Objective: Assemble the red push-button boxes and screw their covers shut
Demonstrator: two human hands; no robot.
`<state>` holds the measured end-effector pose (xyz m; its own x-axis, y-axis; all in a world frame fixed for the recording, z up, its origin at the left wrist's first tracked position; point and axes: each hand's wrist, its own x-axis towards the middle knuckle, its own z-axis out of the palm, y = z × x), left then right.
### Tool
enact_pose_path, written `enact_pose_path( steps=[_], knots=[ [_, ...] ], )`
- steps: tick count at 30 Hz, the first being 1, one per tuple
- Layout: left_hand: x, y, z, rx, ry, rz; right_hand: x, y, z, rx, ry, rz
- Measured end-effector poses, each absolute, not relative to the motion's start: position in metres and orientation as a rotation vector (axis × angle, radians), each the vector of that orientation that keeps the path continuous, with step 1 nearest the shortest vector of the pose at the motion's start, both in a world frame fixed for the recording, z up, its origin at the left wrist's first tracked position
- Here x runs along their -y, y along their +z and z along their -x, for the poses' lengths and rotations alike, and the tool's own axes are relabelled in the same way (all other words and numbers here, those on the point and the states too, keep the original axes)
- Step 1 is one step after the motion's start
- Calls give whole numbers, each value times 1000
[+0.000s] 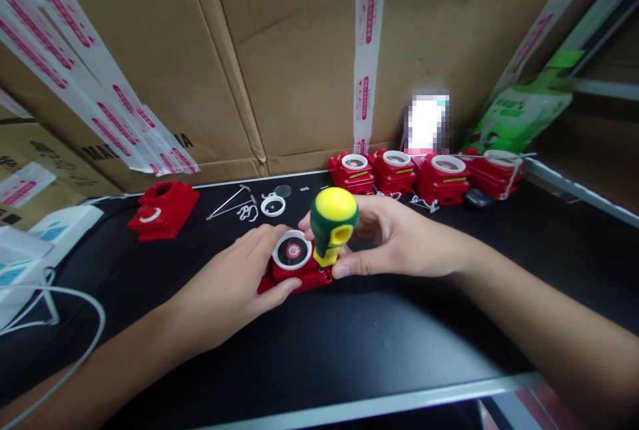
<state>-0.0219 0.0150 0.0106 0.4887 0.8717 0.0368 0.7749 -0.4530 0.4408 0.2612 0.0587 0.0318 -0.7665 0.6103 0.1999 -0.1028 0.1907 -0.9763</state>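
A red plastic box [304, 275] with a white ring [292, 251] around its round window lies on the black table [349, 343] in front of me. My left hand [239, 277] grips the box from its left side. My right hand [394, 240] holds a screwdriver with a green and yellow handle [333, 220], standing upright on the box's right corner. The screwdriver's tip is hidden behind the handle.
Several finished red boxes [394, 172] line the back right under the cardboard wall. One open red box [162, 210] sits at the back left. A loose white ring [273, 205], thin metal rods [227, 204] and small parts lie behind. White cartons and a cable [74, 323] are at left.
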Motion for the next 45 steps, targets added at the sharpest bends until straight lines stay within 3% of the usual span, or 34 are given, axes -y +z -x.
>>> enact_pose_path(
  steps=[8, 16, 23, 45],
  knots=[
    [-15, 11, 20, -1366, 354, -2353, -54, 36, -264, 1889, 1746, 394],
    [-15, 12, 18, -1423, 343, -2344, -52, 27, -248, 1754, 1528, 559],
    [-16, 11, 20, -1376, 365, -2368, -53, 36, -261, 1852, 1674, 465],
    [-16, 8, 23, -1394, 349, -2404, -59, 28, -260, 1816, 1684, 385]
  ],
)
